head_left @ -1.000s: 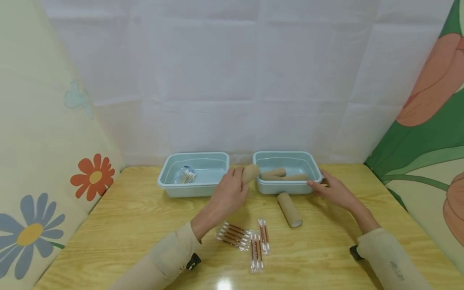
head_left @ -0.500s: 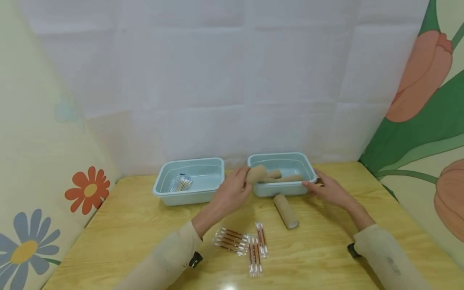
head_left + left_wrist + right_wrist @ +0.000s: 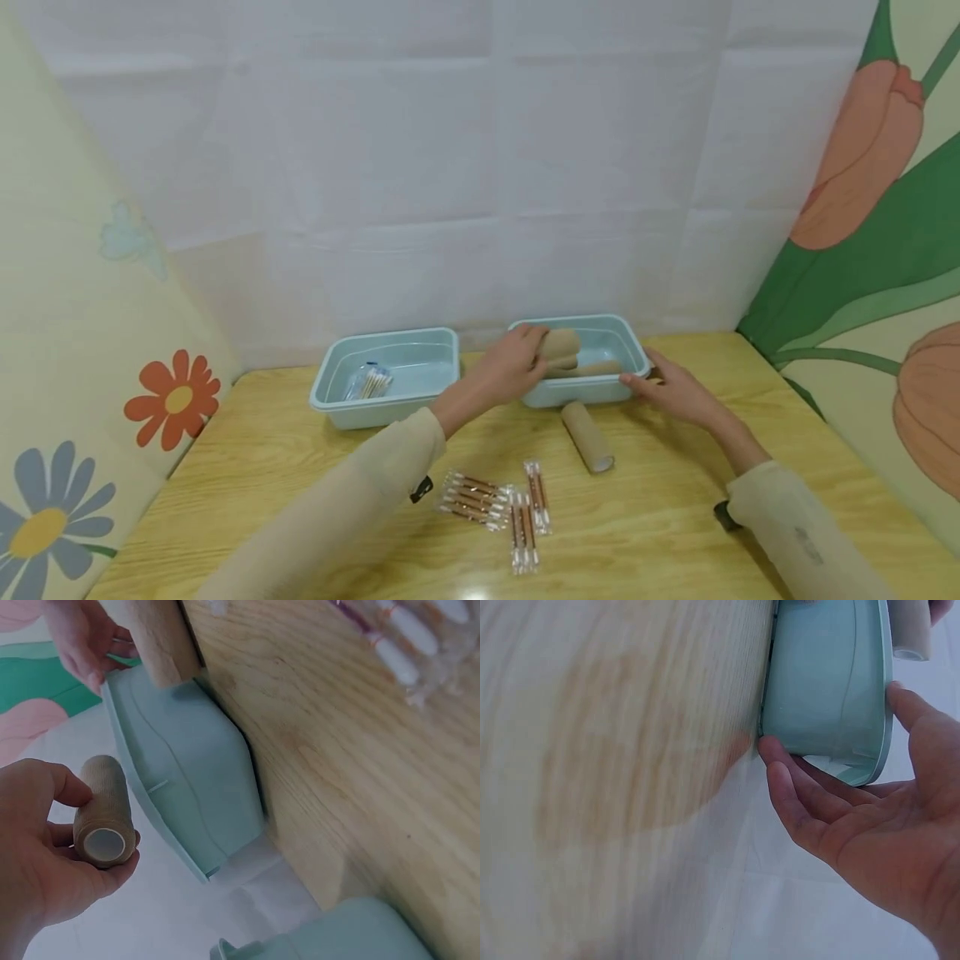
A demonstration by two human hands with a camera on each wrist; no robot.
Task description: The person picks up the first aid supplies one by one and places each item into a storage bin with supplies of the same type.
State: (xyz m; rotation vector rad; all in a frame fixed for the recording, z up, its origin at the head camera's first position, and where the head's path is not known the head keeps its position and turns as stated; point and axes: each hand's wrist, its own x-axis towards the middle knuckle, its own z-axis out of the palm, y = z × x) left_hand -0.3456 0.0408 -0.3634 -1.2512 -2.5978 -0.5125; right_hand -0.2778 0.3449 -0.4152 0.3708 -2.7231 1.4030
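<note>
My left hand [image 3: 504,367] holds a tan bandage roll [image 3: 562,342] over the left part of the right blue plastic tub [image 3: 581,392]. In the left wrist view, thumb and fingers wrap the roll [image 3: 103,796], whose white core faces the camera. Other tan rolls [image 3: 602,367] lie inside that tub, partly hidden by its front wall. At the tub's right end my right hand [image 3: 678,392] grips it, thumb on the rim and fingers against the outer wall, as the right wrist view shows. One more bandage roll [image 3: 587,437] lies on the table in front.
To the left stands a second blue tub [image 3: 386,412] with a clear packet of white-tipped cotton swabs [image 3: 371,382]. Several wrapped brown-stick swabs [image 3: 476,502] lie on the wooden table [image 3: 637,533] nearer me. A white sheet [image 3: 420,167] hangs behind the tubs.
My left hand has carried its bandage roll rightward, from the gap between the tubs to over the right tub. My right hand keeps its grip there. The head view has shifted slightly.
</note>
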